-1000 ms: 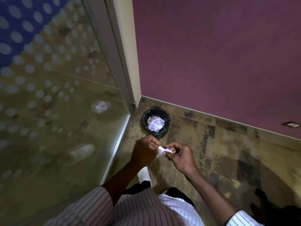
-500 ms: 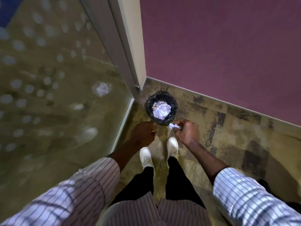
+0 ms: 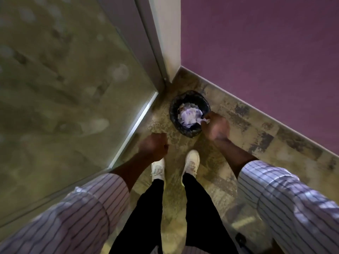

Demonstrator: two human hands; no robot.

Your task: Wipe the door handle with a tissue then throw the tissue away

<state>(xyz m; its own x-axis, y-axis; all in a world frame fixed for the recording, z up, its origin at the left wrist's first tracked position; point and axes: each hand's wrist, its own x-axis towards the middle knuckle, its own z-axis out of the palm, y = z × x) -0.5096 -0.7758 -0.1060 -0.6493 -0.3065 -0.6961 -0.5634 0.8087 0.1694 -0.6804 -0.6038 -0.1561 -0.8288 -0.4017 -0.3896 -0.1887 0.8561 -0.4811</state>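
At twelve o'clock from my feet, over the bin (image 3: 176,114): right hand (image 3: 216,128) pinching the crumpled tissue (image 3: 205,121) at the rim's three o'clock edge. Left hand (image 3: 154,146): loosely curled, holding nothing I can see. Tissue judged featherlight, soft, apt to drift; fingertip pinch on the wad suffices.

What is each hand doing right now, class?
Left hand: closed in a loose fist, nothing visible in it.
Right hand: fingers pinched on the tissue, at the bin rim.
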